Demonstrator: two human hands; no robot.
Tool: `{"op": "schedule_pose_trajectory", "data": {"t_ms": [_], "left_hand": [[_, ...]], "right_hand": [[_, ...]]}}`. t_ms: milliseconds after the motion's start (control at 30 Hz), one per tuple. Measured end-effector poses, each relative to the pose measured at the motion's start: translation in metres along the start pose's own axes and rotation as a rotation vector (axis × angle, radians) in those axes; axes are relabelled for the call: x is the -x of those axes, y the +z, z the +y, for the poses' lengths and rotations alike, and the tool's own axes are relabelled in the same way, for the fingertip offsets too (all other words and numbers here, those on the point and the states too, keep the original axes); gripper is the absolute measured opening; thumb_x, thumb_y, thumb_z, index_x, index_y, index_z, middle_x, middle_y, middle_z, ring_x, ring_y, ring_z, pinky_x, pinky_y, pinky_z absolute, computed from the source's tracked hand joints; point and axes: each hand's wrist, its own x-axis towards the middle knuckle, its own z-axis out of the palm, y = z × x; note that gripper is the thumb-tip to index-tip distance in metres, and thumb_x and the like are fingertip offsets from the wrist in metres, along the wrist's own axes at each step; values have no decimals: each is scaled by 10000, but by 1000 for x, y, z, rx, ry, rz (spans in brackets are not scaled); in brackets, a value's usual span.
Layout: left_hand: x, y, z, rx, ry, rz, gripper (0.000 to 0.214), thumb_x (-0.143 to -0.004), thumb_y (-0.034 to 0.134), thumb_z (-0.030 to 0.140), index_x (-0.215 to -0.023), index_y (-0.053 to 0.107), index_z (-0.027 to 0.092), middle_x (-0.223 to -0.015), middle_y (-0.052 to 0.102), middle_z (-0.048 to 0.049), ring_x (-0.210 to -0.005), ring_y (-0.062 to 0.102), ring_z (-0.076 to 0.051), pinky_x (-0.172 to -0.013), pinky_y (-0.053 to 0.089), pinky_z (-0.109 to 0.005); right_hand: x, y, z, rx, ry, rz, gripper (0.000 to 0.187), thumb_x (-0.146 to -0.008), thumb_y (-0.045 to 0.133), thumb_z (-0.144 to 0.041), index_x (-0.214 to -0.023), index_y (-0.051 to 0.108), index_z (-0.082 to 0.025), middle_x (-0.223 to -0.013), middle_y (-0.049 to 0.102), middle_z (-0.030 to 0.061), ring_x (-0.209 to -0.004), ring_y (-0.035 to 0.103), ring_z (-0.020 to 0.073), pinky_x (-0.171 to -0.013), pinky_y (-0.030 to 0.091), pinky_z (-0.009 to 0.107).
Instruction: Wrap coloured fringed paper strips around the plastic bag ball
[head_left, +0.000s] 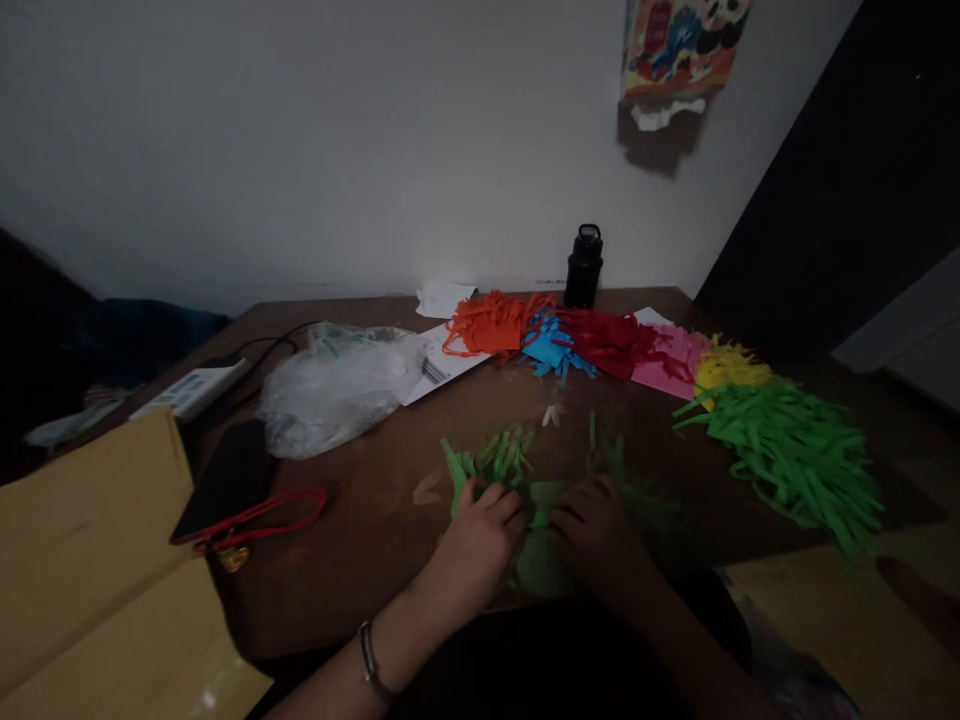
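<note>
A green fringed sheet point(541, 565) lies at the table's near edge, its cut strips fanning out beyond my fingers on both sides. My left hand point(487, 530), with a bracelet on the wrist, has its fingers curled over the left part of the sheet. On the right part, my right hand point(600, 530) is in shadow, its bent fingers closed on the sheet. Both palms face down, and the fingertips are partly hidden. To the right lies a heap of green fringed strips point(802, 450).
Behind run orange point(491, 325), blue point(551, 345), dark red point(611, 340), pink point(667, 360) and yellow point(727, 370) fringed pieces. A black bottle point(584, 268) stands at the wall. Leftward are a clear plastic bag point(337, 385), a dark phone-like slab point(232, 475) with a red cord point(292, 500), and yellow cardboard point(97, 540).
</note>
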Motion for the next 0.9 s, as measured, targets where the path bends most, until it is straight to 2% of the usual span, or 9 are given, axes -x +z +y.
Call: {"op": "schedule_pose_trajectory", "data": {"t_ms": [167, 233, 367, 500, 700, 900], "left_hand": [[-1, 0, -1, 5, 21, 13, 149, -895, 565, 178, -760, 625, 186, -805, 636, -9, -824, 533, -199, -867, 361, -435], [-2, -2, 0, 8, 10, 13, 144, -893, 559, 176, -767, 629, 180, -809, 640, -16, -829, 533, -202, -867, 355, -435], [0, -4, 0, 52, -22, 1, 147, -920, 516, 207, -860, 649, 185, -862, 654, -29, -843, 539, -211, -846, 350, -432], [1, 0, -2, 80, -62, 1, 208, -935, 471, 188, -813, 639, 185, -855, 644, -32, -853, 541, -209, -845, 349, -420], [2, 2, -5, 210, -171, 18, 157, -903, 522, 179, -816, 651, 200, -885, 654, -34, -888, 554, -213, -800, 358, -380], [-3, -1, 1, 163, -264, -26, 181, -892, 502, 155, -820, 663, 194, -927, 656, -57, -896, 567, -241, -759, 368, -398]], "right_hand": [[-3, 7, -1, 75, -138, -13, 162, -880, 583, -131, -729, 594, -187, -732, 588, 7, -743, 482, 167, -796, 333, 350], [-4, 12, -2, 112, -164, -9, 212, -883, 550, -113, -683, 562, -183, -699, 569, 11, -712, 467, 168, -759, 321, 349], [-6, 21, -1, 115, -112, 12, 199, -873, 543, -134, -682, 547, -188, -683, 559, 10, -718, 473, 178, -754, 301, 358], [-8, 21, -2, 107, -113, -25, 153, -865, 578, -165, -716, 563, -194, -728, 582, 18, -744, 473, 184, -745, 296, 358], [-2, 10, 11, 230, -138, -75, 160, -854, 589, -126, -719, 549, -202, -741, 584, 17, -761, 478, 204, -813, 298, 400], [6, -3, 30, 241, -10, -141, 119, -864, 580, -107, -798, 573, -207, -820, 618, 10, -830, 537, 204, -858, 282, 400]]}}
